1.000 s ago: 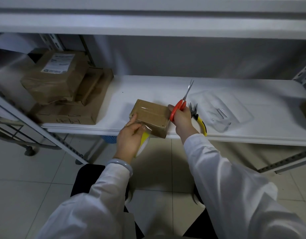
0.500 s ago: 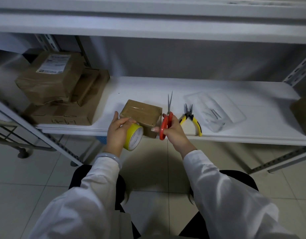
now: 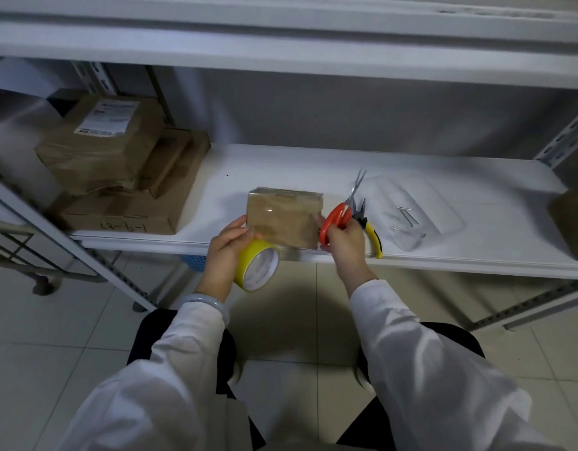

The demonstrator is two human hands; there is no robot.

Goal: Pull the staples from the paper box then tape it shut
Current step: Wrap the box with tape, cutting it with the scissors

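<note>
The left hand [image 3: 227,247] curls round the yellow tape roll [image 3: 257,271] at the shelf [image 3: 476,252] edge. The paper box [image 3: 282,219] sits on the shelf between the hands. The right hand [image 3: 344,244] grips orange scissors [image 3: 337,218]. Best pull the tape taut and snip close to the box.

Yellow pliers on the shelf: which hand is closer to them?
Right. The right hand, holding the orange scissors, is just beside the pliers. The left hand grips the yellow tape roll on the other side of the box, farther away.
</note>
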